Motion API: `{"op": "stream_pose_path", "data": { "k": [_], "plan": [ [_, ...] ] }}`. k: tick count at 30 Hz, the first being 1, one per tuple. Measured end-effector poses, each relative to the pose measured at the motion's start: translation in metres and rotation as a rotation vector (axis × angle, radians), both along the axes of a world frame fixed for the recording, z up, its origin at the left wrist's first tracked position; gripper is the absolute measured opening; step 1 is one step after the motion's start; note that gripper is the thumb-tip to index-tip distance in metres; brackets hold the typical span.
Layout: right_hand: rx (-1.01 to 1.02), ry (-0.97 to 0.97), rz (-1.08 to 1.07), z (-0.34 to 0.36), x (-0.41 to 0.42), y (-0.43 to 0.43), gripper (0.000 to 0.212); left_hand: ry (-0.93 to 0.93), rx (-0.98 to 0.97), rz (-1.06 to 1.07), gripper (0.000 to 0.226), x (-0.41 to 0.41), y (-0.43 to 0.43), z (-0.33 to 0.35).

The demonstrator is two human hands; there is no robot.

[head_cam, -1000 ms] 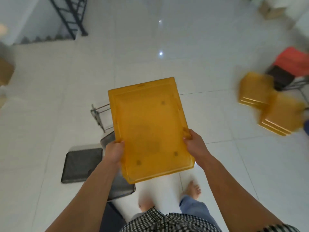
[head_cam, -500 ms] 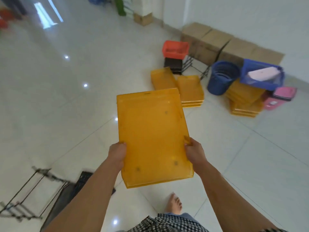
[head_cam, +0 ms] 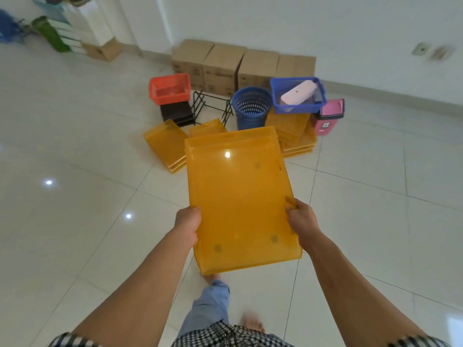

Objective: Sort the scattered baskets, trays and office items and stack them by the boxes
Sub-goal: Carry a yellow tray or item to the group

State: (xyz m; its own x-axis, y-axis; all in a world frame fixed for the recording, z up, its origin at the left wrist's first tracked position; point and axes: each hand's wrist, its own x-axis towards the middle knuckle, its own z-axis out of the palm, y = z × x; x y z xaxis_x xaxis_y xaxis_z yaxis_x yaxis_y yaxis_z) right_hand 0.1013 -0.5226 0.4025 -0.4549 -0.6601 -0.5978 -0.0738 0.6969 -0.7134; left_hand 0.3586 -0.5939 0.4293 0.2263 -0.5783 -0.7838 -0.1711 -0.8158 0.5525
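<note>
Translucent orange plastic tray (head_cam: 238,196) held over floor

The left hand (head_cam: 188,225) and right hand (head_cam: 302,221) each clamp a long edge. The tray sits above the white tiled floor (head_cam: 75,221), near the stacked orange trays (head_cam: 165,144) and brown cardboard boxes (head_cam: 223,63).

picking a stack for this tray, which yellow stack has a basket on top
The right stack, next to the pink bin: the rectangular blue basket sits on it. The left stack and middle stack carry nothing.
</note>
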Motion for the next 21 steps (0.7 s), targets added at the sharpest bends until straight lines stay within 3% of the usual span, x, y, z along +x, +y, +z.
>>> {"op": "stream_pose_path", "data": {
  "k": [13, 21],
  "plan": [
    [0.068, 0.001, -0.171, -0.035, -0.028, -0.145, 0.043, -0.033, 0.101, -0.185, 0.048, -0.044, -0.183, -0.038],
    [0.107, 0.034, -0.181, -0.061, -0.082, -0.217, 0.043, -0.044, 0.138, -0.169, 0.045, -0.099, -0.259, -0.059]
  ]
}}
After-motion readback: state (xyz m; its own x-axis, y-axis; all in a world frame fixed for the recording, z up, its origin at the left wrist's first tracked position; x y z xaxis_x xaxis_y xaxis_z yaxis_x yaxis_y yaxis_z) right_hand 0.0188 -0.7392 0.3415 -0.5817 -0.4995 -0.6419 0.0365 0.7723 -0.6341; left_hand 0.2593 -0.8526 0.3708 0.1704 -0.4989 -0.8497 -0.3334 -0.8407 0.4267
